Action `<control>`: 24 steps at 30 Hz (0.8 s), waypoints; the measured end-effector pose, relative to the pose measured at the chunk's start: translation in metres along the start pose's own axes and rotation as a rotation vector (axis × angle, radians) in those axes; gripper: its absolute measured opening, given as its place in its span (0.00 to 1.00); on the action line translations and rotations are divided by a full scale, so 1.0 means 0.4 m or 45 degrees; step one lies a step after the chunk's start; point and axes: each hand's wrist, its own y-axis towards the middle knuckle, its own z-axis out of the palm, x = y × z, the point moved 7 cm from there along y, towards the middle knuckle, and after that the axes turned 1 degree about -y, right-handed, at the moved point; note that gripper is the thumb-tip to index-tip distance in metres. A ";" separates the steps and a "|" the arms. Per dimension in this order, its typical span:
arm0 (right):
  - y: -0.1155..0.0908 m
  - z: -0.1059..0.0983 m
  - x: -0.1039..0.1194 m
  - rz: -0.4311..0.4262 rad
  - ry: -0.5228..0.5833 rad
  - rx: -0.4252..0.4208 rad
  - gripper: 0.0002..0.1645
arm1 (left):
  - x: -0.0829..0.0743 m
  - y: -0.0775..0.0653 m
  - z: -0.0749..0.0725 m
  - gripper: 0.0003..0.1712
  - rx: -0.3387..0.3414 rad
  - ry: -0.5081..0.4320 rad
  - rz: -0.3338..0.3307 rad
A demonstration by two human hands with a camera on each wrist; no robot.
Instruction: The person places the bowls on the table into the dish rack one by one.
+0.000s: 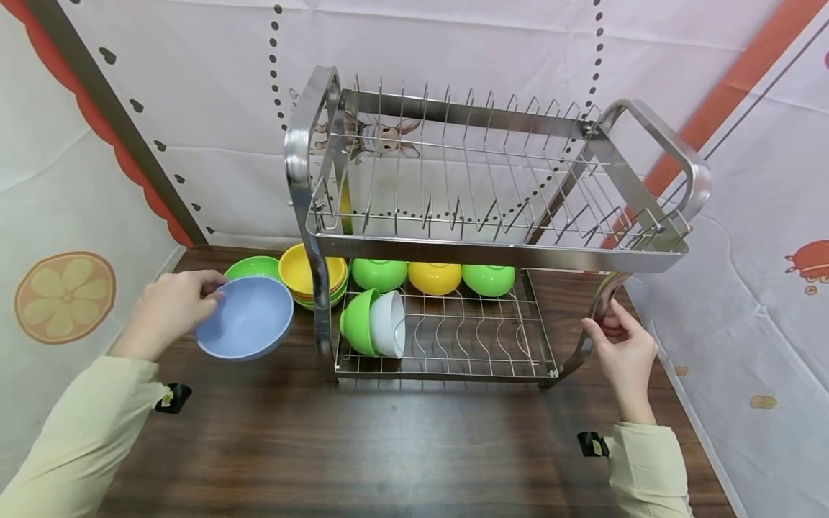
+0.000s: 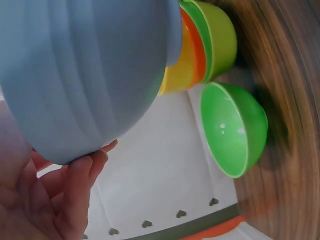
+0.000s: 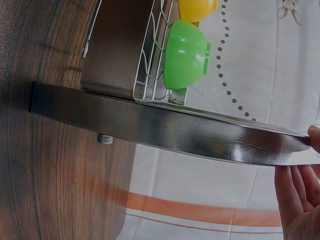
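Blue bowl held in the air, left of the dish rack.
The left hand pinches its rim; the right hand grips the rack's upright. A firm pinch and a braced rack should serve best. The bowl is round, with no long axis, its mouth tilted upward.

Pale yellow on both sides here: the left sleeve runs long and creased, a small black block jutting out at its end, and there's the right sleeve, matching, softly wrinkled, with its own dark block!
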 end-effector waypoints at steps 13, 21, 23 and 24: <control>0.001 -0.003 -0.005 -0.006 0.011 -0.012 0.27 | -0.102 -0.073 0.012 0.11 0.091 -0.016 0.156; 0.002 -0.002 -0.006 -0.031 0.030 -0.016 0.28 | -0.169 -0.097 0.017 0.09 0.124 -0.061 0.227; 0.002 -0.002 -0.006 -0.033 0.031 -0.014 0.28 | -0.184 -0.102 0.020 0.09 0.126 -0.078 0.238; 0.002 -0.002 -0.005 -0.034 0.031 -0.013 0.28 | -0.192 -0.105 0.021 0.09 0.129 -0.090 0.243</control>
